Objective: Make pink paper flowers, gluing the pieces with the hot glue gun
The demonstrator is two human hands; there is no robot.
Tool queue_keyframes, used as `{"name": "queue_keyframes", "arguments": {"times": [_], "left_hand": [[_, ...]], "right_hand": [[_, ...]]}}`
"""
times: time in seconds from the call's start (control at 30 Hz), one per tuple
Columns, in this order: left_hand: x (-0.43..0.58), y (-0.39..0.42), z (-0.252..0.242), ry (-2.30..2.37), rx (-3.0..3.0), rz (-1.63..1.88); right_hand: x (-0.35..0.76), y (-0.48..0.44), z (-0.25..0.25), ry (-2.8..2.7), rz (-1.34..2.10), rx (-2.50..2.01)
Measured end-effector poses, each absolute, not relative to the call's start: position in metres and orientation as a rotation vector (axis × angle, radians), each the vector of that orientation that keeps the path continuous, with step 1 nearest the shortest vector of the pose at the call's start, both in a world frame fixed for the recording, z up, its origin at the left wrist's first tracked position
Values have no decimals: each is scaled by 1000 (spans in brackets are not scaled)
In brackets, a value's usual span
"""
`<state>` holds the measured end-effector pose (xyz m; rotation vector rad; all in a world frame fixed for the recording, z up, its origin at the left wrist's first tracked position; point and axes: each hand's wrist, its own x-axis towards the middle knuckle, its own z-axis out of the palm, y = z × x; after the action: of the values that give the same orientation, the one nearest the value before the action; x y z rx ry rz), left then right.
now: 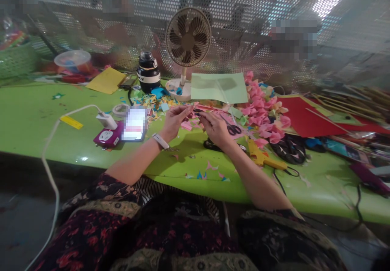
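Observation:
My left hand (175, 118) and my right hand (215, 126) meet over the green table (36, 112), fingers pinched together on a small pink paper piece (195, 110) held between them. A white watch band sits on my left wrist. Black-handled scissors (233, 129) lie just right of my right hand. A yellow glue gun (262, 157) rests below and to the right of it. Pink paper flowers (262, 104) are heaped further right.
A lit phone (134, 124) and a white charger with cable (106, 120) lie left of my hands. A small desk fan (188, 39), a black bottle (148, 74), a light green sheet (219, 87), red paper (307, 120) and paper scraps crowd the table. A perforated screen stands behind.

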<state>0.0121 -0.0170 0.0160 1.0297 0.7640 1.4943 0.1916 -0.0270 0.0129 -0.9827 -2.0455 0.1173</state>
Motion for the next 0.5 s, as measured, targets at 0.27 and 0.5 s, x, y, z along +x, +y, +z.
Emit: {"name": "queue_keyframes", "arguments": {"times": [0.27, 0.5], "left_hand": [[13, -16, 16, 763, 955, 1468], [12, -16, 15, 720, 958, 1463]], "right_hand": [[191, -28, 14, -2023, 65, -998], [191, -28, 14, -2023, 69, -980]]}}
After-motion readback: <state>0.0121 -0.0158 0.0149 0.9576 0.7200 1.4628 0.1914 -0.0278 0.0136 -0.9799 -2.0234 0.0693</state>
